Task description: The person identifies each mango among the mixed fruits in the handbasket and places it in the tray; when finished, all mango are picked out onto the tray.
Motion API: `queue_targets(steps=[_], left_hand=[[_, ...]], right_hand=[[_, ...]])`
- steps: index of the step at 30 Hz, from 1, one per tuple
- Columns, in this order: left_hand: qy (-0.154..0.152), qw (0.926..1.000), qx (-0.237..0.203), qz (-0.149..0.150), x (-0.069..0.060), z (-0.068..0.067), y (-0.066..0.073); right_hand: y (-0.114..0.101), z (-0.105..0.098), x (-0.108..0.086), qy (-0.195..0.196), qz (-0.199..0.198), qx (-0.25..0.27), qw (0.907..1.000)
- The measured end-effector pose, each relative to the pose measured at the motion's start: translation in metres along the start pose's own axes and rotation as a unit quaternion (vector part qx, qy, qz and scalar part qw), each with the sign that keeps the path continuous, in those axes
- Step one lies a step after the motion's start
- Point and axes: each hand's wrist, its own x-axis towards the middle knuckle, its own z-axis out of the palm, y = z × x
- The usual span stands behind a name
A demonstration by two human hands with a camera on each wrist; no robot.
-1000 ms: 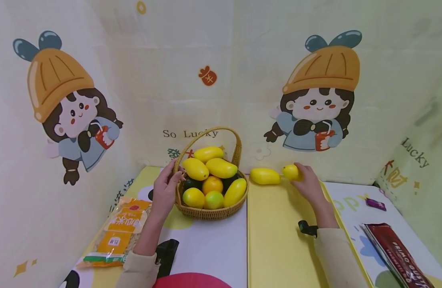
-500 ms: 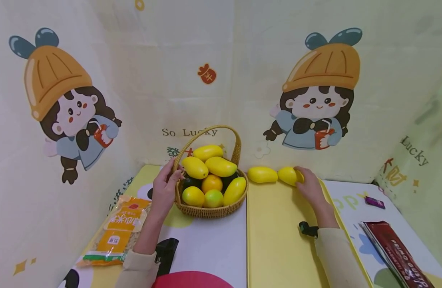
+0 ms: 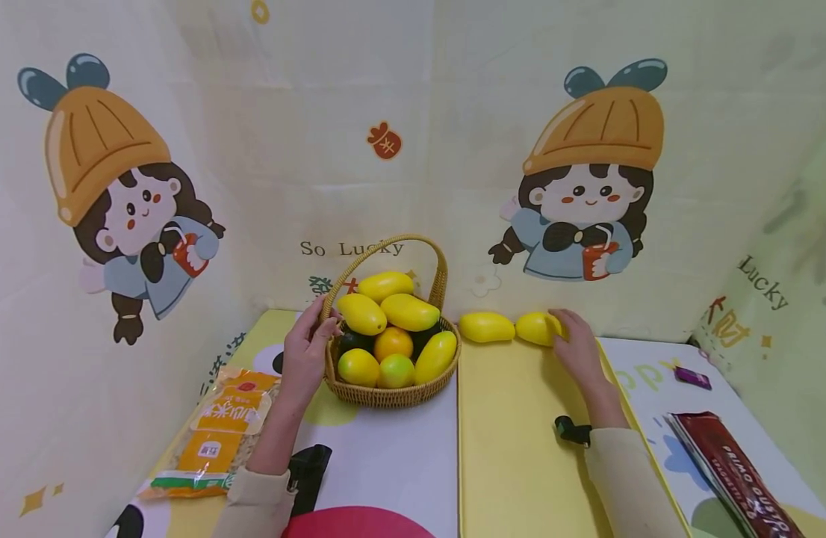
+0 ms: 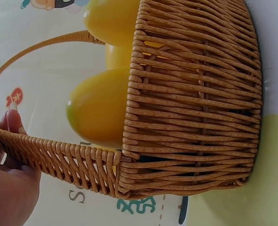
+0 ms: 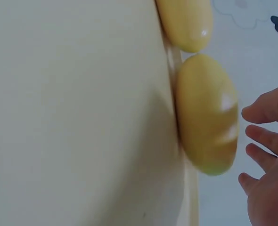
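My left hand (image 3: pixel 305 359) holds the handle (image 4: pixel 59 157) of a wicker basket (image 3: pixel 393 396) near its left base. Heaped in the basket are several yellow mangoes (image 3: pixel 410 312), with an orange (image 3: pixel 393 344), other round fruit and dark fruit. To its right, a mango (image 3: pixel 487 327) lies along the back edge of the yellow tray (image 3: pixel 514 433). A second mango (image 5: pixel 207 115) lies end to end with it. Beside this one, my right hand (image 3: pixel 577 347) has its fingers spread; the right wrist view shows a small gap between fingertips and fruit.
A bag of grain with an orange label (image 3: pixel 218 433) lies at the left. Right of the tray are a red spaghetti packet (image 3: pixel 732 471) and a small purple packet (image 3: pixel 692 377). Printed cloth walls (image 3: pixel 446 164) stand behind and at both sides.
The second mango was in my right hand, pointing toward the camera. It turned lengthwise and came down beside the first, and my fingers have come off it. The left hand kept its hold.
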Motion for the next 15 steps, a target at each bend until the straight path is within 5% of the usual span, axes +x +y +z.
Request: queue_targets(steps=[15], left_hand=[[0.002,1.0,0.002,0.001,0.0,0.0,-0.001]], right_hand=[[-0.059,0.011,-0.001,0.006,-0.051,0.082,0.9953]])
